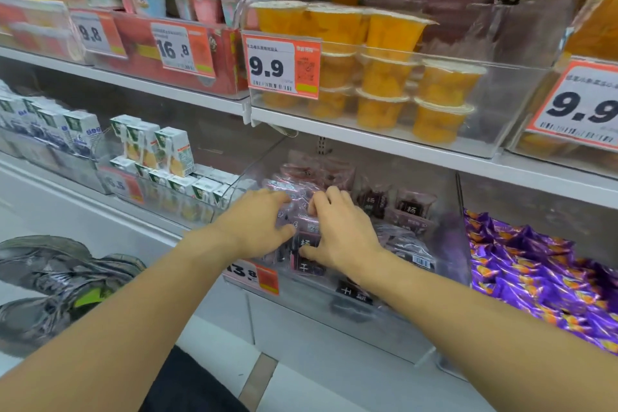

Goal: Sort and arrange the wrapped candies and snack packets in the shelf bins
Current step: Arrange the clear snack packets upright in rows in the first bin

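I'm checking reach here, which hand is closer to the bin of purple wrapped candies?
Right. The right hand is on the dark snack packets in the bin beside the purple wrapped candies; the left hand is farther away on its far side.

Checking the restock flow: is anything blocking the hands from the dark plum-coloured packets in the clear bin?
Nothing visible does. The left hand and right hand already rest on the dark plum-coloured plastic packets inside the clear plastic bin.
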